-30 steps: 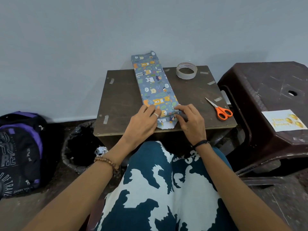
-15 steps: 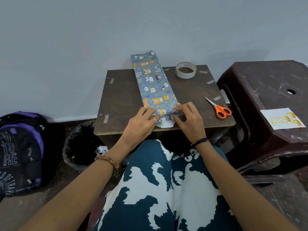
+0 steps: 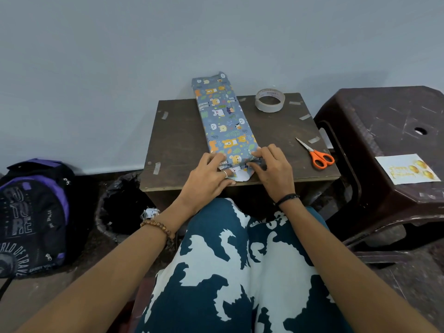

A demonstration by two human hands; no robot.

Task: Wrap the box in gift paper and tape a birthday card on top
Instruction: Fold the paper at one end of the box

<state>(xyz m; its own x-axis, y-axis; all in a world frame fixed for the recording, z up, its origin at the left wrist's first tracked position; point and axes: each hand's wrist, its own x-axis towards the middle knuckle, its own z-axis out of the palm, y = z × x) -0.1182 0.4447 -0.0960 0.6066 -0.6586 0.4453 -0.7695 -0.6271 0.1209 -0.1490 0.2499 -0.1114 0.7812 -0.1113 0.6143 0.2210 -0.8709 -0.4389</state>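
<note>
Now both hands have closed in further on the near end of the box [image 3: 224,126], which lies lengthwise on the small table [image 3: 182,131] in its printed gift paper, far end overhanging the table's back edge toward the wall. Compared with a second ago, the left hand [image 3: 208,177] has slid its fingers flatter over the near-left corner, and the right hand [image 3: 274,169] has pushed the near-right side flap inward, so the white underside of the paper [image 3: 241,176] now shows as a narrower pointed tab at the box's near end. Neither hand grips anything: fingers are extended and pressing the paper down, not curled round it. That suggests the end fold is nearly formed and will want tape next; the tape roll [image 3: 270,100] sits beyond the box to the right, scissors [image 3: 316,154] right of the box, and the birthday card [image 3: 408,172] waits farther right on the stool [image 3: 384,121].
</note>
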